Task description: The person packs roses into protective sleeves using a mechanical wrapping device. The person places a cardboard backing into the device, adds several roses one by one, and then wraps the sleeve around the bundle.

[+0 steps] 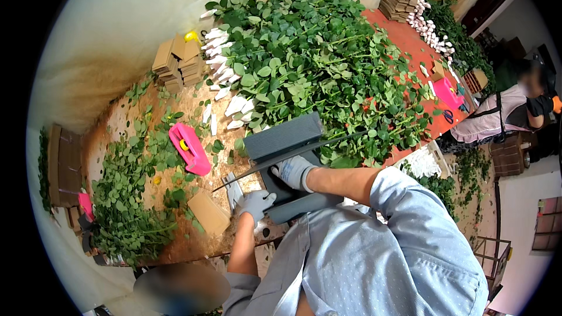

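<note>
My left hand (pixel 257 204), in a grey glove, is beside white sheets (pixel 234 191) at the left end of a dark ribbed trough (pixel 283 136). Its fingers are bent, and whether they grip anything is unclear. Inside the trough is my right hand (pixel 292 172), gloved the same way, with its fingertips partly hidden under a thin dark bar (pixel 263 164) that crosses at a slant. Flat cardboard pieces (pixel 208 211) lie left of my left hand. Farther left, a pink tape dispenser (pixel 189 149) rests on the worn table (pixel 224 166).
Leafy cut stems (pixel 303 66) with white-wrapped ends (pixel 219 59) are heaped behind the trough. Cardboard stacks (pixel 189 63) stand by the wall. More stems (pixel 127 202) cover the left side. Scissors (pixel 448 116) lie on the red tabletop (pixel 395 35); another person (pixel 487 114) is at right.
</note>
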The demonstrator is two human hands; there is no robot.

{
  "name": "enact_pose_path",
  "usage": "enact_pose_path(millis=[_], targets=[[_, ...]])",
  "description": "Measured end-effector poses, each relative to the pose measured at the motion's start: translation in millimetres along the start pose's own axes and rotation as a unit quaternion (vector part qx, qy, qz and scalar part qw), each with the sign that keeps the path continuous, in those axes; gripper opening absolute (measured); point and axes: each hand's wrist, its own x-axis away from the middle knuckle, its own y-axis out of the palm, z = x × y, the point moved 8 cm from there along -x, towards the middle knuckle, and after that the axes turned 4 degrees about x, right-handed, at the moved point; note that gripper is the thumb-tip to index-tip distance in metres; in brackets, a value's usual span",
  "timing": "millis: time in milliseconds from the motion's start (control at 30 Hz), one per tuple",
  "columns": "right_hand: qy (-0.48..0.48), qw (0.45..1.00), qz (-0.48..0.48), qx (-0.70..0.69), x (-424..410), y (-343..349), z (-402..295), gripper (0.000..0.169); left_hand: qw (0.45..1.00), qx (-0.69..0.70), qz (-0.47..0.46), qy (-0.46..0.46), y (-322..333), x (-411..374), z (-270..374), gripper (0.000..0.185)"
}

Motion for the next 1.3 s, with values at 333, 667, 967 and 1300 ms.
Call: enact_pose_path(millis=[333, 667, 967, 1300], targets=[[0.012, 0.970, 0.169, -0.176, -8, 2, 16, 0.043, 0.896, -0.146, 0.191, 0.372, -106, 27, 235, 0.042], [-0.018, 0.999, 0.014, -0.031, -6, -9, -5, 0.024, 0.954, 0.061, -0.292, 0.011, -47, -135, 140, 0.063], [-0.004, 0.999, 0.015, -0.029, -1, -17, 0, 0.026, 0.984, -0.126, -0.127, 0.003, -58, -156, 146, 0.051], [-0.012, 0.999, 0.045, -0.012, 1, -23, -3, 0.021, 0.934, -0.323, 0.094, 0.118, -94, -127, 197, 0.074]])
